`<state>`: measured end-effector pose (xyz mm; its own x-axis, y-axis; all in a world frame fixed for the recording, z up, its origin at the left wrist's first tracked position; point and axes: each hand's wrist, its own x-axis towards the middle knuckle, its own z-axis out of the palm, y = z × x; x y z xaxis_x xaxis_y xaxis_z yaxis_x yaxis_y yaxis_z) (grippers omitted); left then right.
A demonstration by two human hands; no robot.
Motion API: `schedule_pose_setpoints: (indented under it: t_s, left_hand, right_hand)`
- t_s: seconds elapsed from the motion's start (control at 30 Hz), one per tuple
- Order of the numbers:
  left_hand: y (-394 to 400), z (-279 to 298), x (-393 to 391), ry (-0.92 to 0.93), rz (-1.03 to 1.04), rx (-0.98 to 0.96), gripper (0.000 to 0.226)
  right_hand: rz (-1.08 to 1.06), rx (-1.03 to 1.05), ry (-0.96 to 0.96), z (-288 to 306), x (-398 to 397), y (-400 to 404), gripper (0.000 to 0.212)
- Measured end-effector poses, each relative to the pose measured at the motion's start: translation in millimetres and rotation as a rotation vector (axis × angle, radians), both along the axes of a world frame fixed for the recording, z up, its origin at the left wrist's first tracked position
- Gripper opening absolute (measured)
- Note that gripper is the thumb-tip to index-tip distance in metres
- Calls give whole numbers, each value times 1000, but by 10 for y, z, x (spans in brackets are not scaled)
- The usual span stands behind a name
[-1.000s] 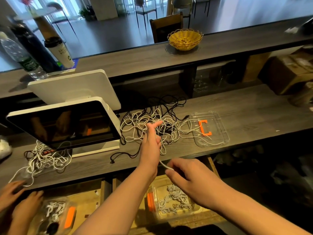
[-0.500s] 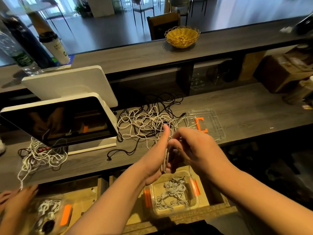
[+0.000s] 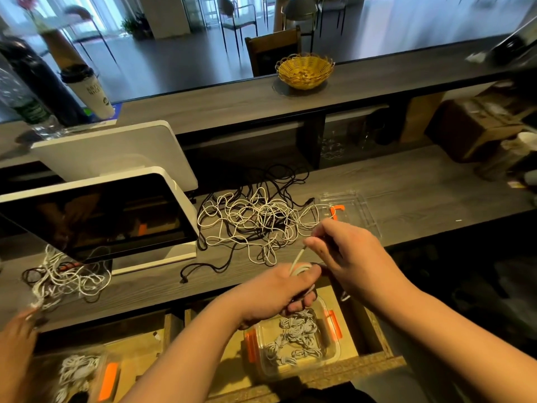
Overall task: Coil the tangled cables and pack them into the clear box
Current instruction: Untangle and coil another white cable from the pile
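Note:
A tangle of white and black cables [image 3: 255, 219] lies on the grey counter [image 3: 421, 187]. My left hand [image 3: 279, 292] grips a small coil of white cable [image 3: 300, 269], just above the clear box [image 3: 293, 341] with orange clips, which sits in an open drawer and holds several coiled white cables. My right hand [image 3: 345, 254] pinches the loose end of that cable a little above and right of the coil. The box's clear lid [image 3: 353, 210] with an orange clip lies on the counter behind my right hand.
A white point-of-sale screen [image 3: 98, 216] stands at the left. Another cable pile [image 3: 64, 277] lies in front of it, with another person's hand [image 3: 17, 333] and a second box [image 3: 84, 376] at the lower left. A yellow basket [image 3: 304, 70] sits on the upper shelf.
My left hand came back from the tangle and closed on a white cable coil. My right hand rose to meet it and now holds the cable's end above the coil.

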<state>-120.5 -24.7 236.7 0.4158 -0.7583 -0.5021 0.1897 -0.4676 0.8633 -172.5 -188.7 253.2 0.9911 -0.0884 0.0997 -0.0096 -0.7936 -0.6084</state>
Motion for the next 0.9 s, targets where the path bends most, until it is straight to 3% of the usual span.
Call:
schedule_pose_setpoints:
  t_s: [0.23, 0.43, 0.73, 0.9]
  left_hand:
    - [14, -25, 82, -106, 76, -3, 61]
    - [34, -92, 115, -144, 221, -98, 46]
    - [-55, -27, 218, 220, 742, -511, 48]
    - [-75, -2, 323, 359, 900, -640, 49]
  right_hand:
    - [-26, 58, 2, -96, -24, -39, 16]
    - [-48, 96, 11, -172, -21, -13, 7]
    - [-57, 118, 104, -213, 15, 43, 18]
    - [-26, 87, 190, -280, 3, 86, 21]
